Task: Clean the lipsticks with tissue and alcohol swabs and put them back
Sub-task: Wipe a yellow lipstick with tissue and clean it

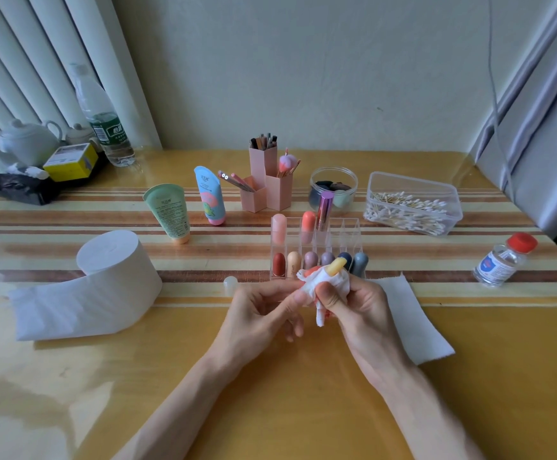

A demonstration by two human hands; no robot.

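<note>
While R hand [350, 303] grips tissue [332, 283] wadded round the yellow lipstick [337, 265], L hand [264, 308] pinches it too (wipe step); next prob. needs a cotton swab [410, 210].

A white teapot [26, 141], a yellow box [71, 162] and a clear water bottle [104, 121] stand at the far left corner of the table [287, 410]. Near the middle stand a green tube [167, 212], a blue tube [210, 195] and pink hexagonal brush holders [265, 184].
</note>
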